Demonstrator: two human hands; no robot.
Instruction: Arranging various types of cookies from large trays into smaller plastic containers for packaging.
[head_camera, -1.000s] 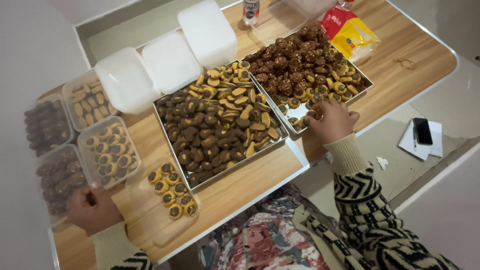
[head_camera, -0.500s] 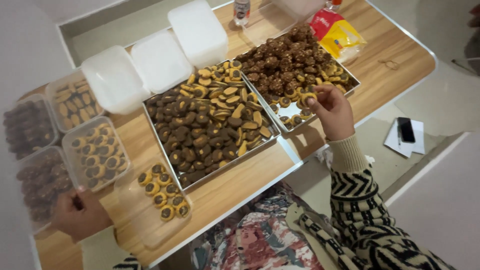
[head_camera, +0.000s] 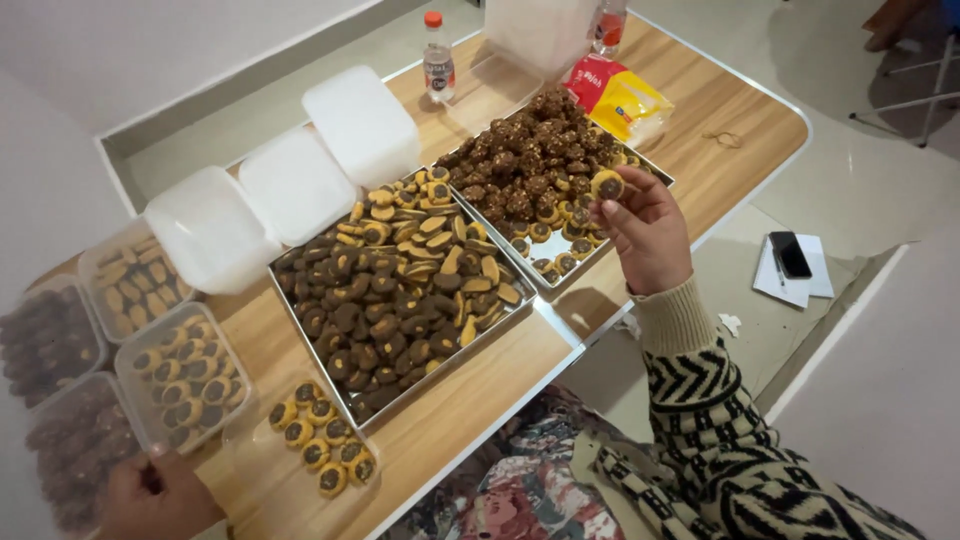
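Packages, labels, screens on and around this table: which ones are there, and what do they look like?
Snack bag: far table end, crinkled, red and yellow.
Small bottle: far edge, clear, orange cap, pale label band.
Second bottle: far end, red label.
Phone: on white papers on the floor, dark screen.

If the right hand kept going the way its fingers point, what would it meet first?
Probably the far tray heaped with dark nutty cookies. The right hand, pinching a round cookie, points up and left over it, though its height is unclear.
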